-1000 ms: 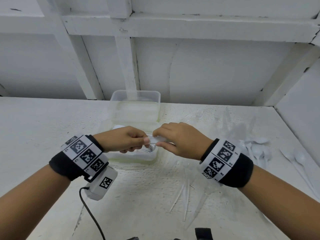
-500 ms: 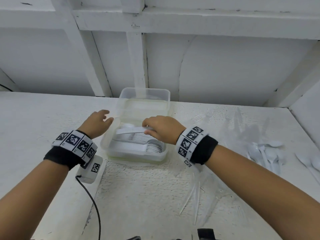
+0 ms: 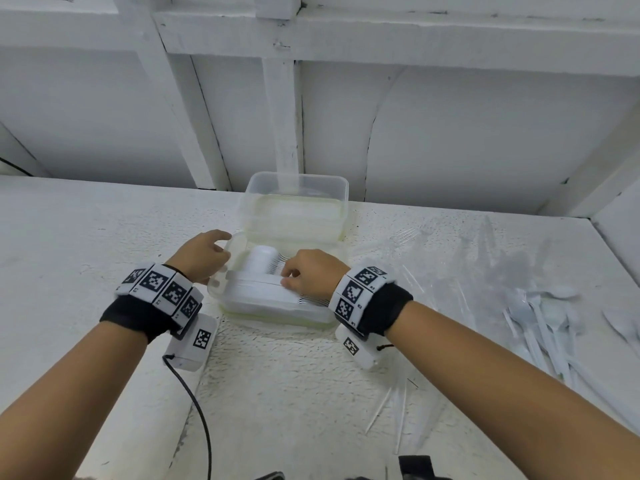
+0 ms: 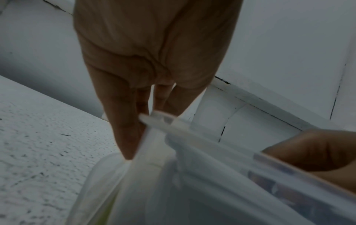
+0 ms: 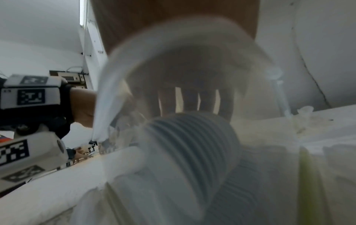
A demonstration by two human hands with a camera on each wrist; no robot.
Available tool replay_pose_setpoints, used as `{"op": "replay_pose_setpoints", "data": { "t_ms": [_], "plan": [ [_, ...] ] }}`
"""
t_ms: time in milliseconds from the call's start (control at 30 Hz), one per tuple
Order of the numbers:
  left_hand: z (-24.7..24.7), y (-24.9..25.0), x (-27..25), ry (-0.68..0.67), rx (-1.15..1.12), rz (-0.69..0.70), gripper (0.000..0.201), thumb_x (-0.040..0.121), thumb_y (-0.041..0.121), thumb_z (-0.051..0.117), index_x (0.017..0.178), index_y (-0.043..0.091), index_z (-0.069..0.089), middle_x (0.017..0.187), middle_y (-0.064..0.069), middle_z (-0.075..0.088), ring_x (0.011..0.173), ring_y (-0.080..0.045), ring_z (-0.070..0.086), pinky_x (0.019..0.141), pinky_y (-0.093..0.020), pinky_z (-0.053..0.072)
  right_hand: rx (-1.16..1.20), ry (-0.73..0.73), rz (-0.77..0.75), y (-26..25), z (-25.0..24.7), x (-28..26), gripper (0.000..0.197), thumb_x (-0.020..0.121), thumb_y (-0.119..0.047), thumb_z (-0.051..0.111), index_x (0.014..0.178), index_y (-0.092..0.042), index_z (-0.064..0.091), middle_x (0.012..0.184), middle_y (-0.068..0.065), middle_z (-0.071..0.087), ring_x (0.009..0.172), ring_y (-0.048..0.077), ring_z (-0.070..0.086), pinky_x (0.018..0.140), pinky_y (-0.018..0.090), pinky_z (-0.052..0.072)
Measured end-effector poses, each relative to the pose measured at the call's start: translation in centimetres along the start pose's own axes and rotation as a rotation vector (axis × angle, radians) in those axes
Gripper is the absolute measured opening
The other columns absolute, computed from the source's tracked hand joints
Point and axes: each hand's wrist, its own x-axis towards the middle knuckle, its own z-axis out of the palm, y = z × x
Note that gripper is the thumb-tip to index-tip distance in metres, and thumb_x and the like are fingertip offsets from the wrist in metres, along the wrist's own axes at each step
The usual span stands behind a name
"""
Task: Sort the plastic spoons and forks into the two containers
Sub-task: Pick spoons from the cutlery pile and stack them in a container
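Observation:
The near clear container (image 3: 277, 315) holds stacked white forks (image 3: 256, 285). My right hand (image 3: 294, 275) is inside it, fingers curled on a bundle of forks low on the stack. In the right wrist view the ribbed fork heads (image 5: 192, 137) lie just below my fingers (image 5: 192, 100). My left hand (image 3: 211, 252) grips the container's left rim. The left wrist view shows fingers (image 4: 123, 129) outside the rim (image 4: 192, 134) and the thumb (image 4: 318, 152) over it. Behind stands a second clear container (image 3: 296, 181), which looks empty.
A pile of white spoons (image 3: 540, 313) lies on the table at the right, beside crumpled clear wrap (image 3: 502, 258). Thin clear pieces (image 3: 398, 414) lie near the front. A white wall rises just behind the containers. A black cable (image 3: 197, 403) hangs from my left wrist.
Both hands held the fork bundle in front of the container. The left hand let go and took the left rim; the right hand carried the bundle down into the container.

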Motion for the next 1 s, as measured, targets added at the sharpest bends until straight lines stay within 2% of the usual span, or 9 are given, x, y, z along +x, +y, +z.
{"op": "replay_pose_setpoints", "data": {
  "t_ms": [267,400,500,567,667,733,767,867,1000],
  "plan": [
    [0.2,-0.2,0.5,0.014,-0.001,-0.003,0.040,0.095,0.010,0.045,0.135,0.014,0.043,0.112,-0.013,0.059,0.094,-0.024,0.061,0.065,-0.039,0.057,0.012,-0.005,0.009,0.6,-0.2,-0.3,0.026,0.094,-0.018,0.049,0.117,-0.013,0.060,0.114,0.004,0.063,0.105,0.019,0.055,0.079,0.023,0.038],
    [0.2,-0.1,0.6,0.013,-0.006,-0.006,0.039,0.095,0.010,0.045,0.134,0.014,0.044,0.111,-0.013,0.059,0.092,-0.024,0.061,0.063,-0.038,0.057,-0.004,-0.005,0.031,0.5,0.1,-0.1,0.024,0.095,-0.020,0.044,0.094,-0.006,0.064,0.099,0.006,0.063,0.092,0.022,0.056,0.078,0.031,0.042],
    [0.2,0.2,0.3,0.015,0.004,-0.007,0.039,0.096,0.014,0.044,0.134,0.013,0.043,0.115,-0.014,0.059,0.098,-0.029,0.060,0.073,-0.039,0.055,0.016,0.008,0.033,0.4,-0.1,0.0,0.034,0.097,-0.021,0.041,0.076,-0.001,0.059,0.087,0.011,0.059,0.082,0.026,0.052,0.073,0.033,0.039],
    [0.1,0.7,0.2,0.055,0.088,0.018,0.040,0.096,0.019,0.044,0.136,0.011,0.042,0.125,-0.016,0.056,0.110,-0.031,0.055,0.087,-0.041,0.047,0.052,0.042,0.012,0.5,-0.8,-0.4,0.032,0.098,-0.020,0.040,0.077,-0.005,0.060,0.090,0.010,0.062,0.087,0.025,0.054,0.074,0.030,0.038],
    [0.2,2.0,-0.4,0.242,0.201,0.136,0.040,0.095,0.021,0.046,0.134,0.011,0.045,0.131,-0.020,0.049,0.119,-0.034,0.047,0.099,-0.041,0.037,0.120,0.134,-0.009,0.8,-2.9,-2.3,0.032,0.098,-0.020,0.040,0.106,-0.002,0.065,0.110,0.010,0.066,0.102,0.023,0.057,0.089,0.032,0.043],
    [0.8,3.8,-1.4,0.351,0.191,0.276,0.037,0.093,0.020,0.047,0.129,0.010,0.051,0.127,-0.020,0.051,0.114,-0.037,0.048,0.098,-0.043,0.038,0.168,0.218,-0.015,1.7,-4.5,-4.3,0.034,0.099,-0.023,0.042,0.111,0.000,0.065,0.112,0.011,0.066,0.104,0.023,0.058,0.092,0.032,0.042],
    [1.3,5.1,-2.2,0.374,0.177,0.358,0.034,0.093,0.020,0.048,0.126,0.010,0.053,0.124,-0.018,0.053,0.111,-0.035,0.050,0.095,-0.041,0.040,0.188,0.261,-0.012,2.3,-5.2,-5.6,0.033,0.099,-0.023,0.043,0.112,-0.003,0.065,0.113,0.010,0.066,0.104,0.020,0.058,0.091,0.027,0.042],
    [4.0,9.4,-5.2,0.305,0.118,0.584,0.027,0.095,0.018,0.048,0.118,0.010,0.059,0.112,-0.006,0.060,0.094,-0.018,0.054,0.081,-0.023,0.037,0.217,0.353,0.042,5.1,-6.8,-9.9,0.030,0.098,-0.023,0.044,0.116,-0.010,0.065,0.116,0.003,0.065,0.102,0.009,0.056,0.084,0.015,0.037],
    [9.7,14.3,-8.4,0.094,0.072,0.753,0.024,0.095,0.018,0.049,0.113,0.012,0.063,0.102,0.002,0.061,0.083,-0.008,0.052,0.067,-0.009,0.035,0.165,0.381,0.198,10.1,-7.0,-16.1,0.029,0.097,-0.021,0.045,0.115,-0.010,0.065,0.117,0.004,0.066,0.105,0.014,0.058,0.086,0.017,0.037]
  ]
}}
